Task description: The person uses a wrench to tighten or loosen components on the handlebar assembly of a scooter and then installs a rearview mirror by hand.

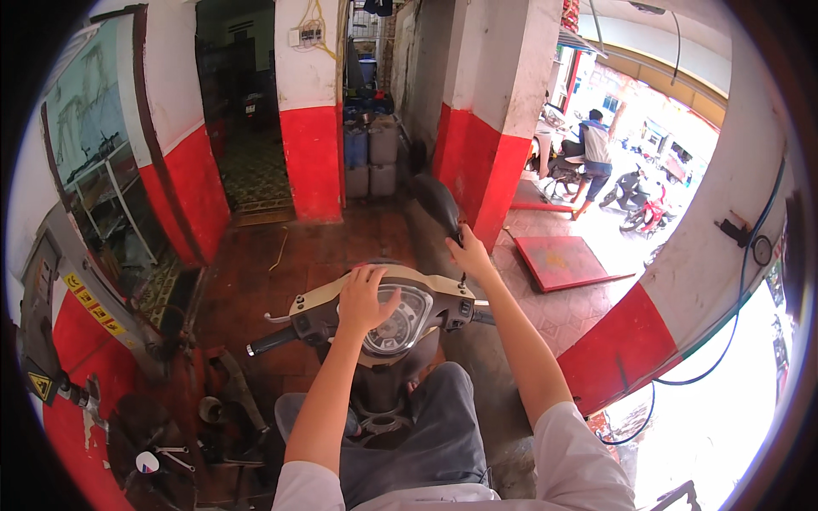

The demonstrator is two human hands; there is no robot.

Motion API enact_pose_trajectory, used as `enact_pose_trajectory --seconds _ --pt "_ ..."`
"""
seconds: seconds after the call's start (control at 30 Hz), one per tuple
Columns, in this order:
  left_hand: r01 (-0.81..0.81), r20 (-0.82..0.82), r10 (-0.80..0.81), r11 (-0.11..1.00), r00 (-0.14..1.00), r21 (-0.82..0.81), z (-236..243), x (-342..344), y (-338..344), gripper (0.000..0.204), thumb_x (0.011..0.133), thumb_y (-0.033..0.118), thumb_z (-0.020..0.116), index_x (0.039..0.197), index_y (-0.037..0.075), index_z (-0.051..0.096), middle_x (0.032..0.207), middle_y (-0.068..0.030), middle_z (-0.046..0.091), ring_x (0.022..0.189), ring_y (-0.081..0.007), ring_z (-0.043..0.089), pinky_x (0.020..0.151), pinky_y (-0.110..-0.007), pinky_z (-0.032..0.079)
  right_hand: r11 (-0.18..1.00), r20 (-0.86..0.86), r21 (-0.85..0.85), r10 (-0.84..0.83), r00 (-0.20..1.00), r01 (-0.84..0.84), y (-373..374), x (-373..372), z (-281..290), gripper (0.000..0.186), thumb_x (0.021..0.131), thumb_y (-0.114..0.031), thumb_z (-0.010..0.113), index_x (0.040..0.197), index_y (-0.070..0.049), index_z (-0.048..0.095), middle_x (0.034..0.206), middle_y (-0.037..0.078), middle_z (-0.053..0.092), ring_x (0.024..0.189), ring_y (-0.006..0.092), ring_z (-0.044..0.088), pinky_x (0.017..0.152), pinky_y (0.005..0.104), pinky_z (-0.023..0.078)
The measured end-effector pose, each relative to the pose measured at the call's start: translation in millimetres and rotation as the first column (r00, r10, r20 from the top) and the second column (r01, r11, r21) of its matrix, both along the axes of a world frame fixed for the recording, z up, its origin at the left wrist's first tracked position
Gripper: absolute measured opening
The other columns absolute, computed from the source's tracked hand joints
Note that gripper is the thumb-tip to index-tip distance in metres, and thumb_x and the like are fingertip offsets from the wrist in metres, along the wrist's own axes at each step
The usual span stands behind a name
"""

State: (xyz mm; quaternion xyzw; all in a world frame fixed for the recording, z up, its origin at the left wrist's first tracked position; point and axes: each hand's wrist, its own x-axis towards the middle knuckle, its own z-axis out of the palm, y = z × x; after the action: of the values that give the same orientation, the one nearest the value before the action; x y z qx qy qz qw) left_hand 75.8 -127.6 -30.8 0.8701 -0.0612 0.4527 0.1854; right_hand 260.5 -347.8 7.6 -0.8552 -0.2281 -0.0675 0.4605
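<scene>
I sit astride a scooter with a beige handlebar cover [426, 279] and a round instrument panel [394, 334]. Across the top left of that panel rests my left hand [365, 298], fingers spread and holding nothing. My right hand [468, 253] is closed round the stem of a black rear-view mirror [436, 203], which rises from the right side of the handlebar. The left handlebar grip [273, 342] and its lever are untouched. No mirror shows on the left side.
Left stands a grey machine [81, 298] with a yellow label, near wrenches [175, 457] on a dark round surface. Red-and-white pillars [311, 145] and stacked drums [383, 140] are ahead. Right lie a red platform [562, 262] and a blue hose [724, 349]; a person [595, 149] stands beyond among motorbikes.
</scene>
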Motion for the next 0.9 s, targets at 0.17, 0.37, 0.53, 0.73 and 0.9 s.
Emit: enact_pose_trajectory --seconds 0.17,0.37,0.53,0.73,0.9 --pt "0.027 0.016 -0.027 1.000 1.000 -0.008 2.2 -0.2 0.0 0.042 0.079 0.030 0.077 0.112 0.006 0.065 0.113 -0.0102 0.064 0.109 -0.0331 0.060 0.093 -0.045 0.051 0.858 -0.552 0.500 0.422 0.720 -0.119 -19.3 41.4 -2.5 0.024 0.099 -0.025 0.067 0.114 -0.007 0.063 0.076 0.001 0.062 0.061 0.0139 0.061 0.054 0.0296 0.048" --pt "0.036 0.004 -0.036 0.998 0.999 -0.052 -2.7 4.1 -4.1 0.044 0.078 0.031 0.076 0.112 0.004 0.066 0.112 -0.0117 0.064 0.109 -0.0342 0.060 0.094 -0.046 0.050 0.698 -0.633 0.682 0.414 0.655 0.218 -32.8 56.6 -24.8 0.022 0.101 -0.031 0.065 0.097 -0.010 0.061 0.071 -0.004 0.051 0.063 0.0118 0.050 0.052 0.0241 0.036" --pt "0.027 0.000 -0.028 0.998 1.000 -0.056 -2.2 0.0 2.0 0.044 0.078 0.031 0.076 0.112 0.004 0.067 0.112 -0.0119 0.064 0.109 -0.0344 0.060 0.094 -0.046 0.050 0.430 -0.548 0.830 0.512 0.661 0.355 -41.2 32.8 -32.6 0.018 0.103 -0.027 0.057 0.097 -0.010 0.057 0.076 0.002 0.053 0.071 0.0191 0.051 0.062 0.0322 0.042" --pt "0.025 -0.001 -0.025 0.999 1.000 -0.043 -3.8 0.4 2.4 0.044 0.079 0.031 0.077 0.113 0.006 0.067 0.113 -0.0105 0.065 0.109 -0.0333 0.061 0.093 -0.045 0.052 0.191 -0.260 0.963 0.462 0.848 0.191 -55.4 -12.3 -59.5 0.023 0.110 -0.025 0.046 0.117 -0.006 0.056 0.094 0.005 0.056 0.090 0.0224 0.056 0.098 0.0472 0.048" --pt "0.028 -0.005 -0.028 0.998 1.000 -0.061 -4.9 0.1 3.0 0.045 0.079 0.033 0.076 0.113 0.005 0.067 0.112 -0.0118 0.065 0.109 -0.0344 0.061 0.096 -0.046 0.049 0.301 -0.259 0.944 0.429 0.865 0.134 -57.4 -2.9 -64.8 0.023 0.108 -0.026 0.053 0.124 -0.010 0.058 0.101 0.002 0.059 0.100 0.0194 0.058 0.102 0.0525 0.049"
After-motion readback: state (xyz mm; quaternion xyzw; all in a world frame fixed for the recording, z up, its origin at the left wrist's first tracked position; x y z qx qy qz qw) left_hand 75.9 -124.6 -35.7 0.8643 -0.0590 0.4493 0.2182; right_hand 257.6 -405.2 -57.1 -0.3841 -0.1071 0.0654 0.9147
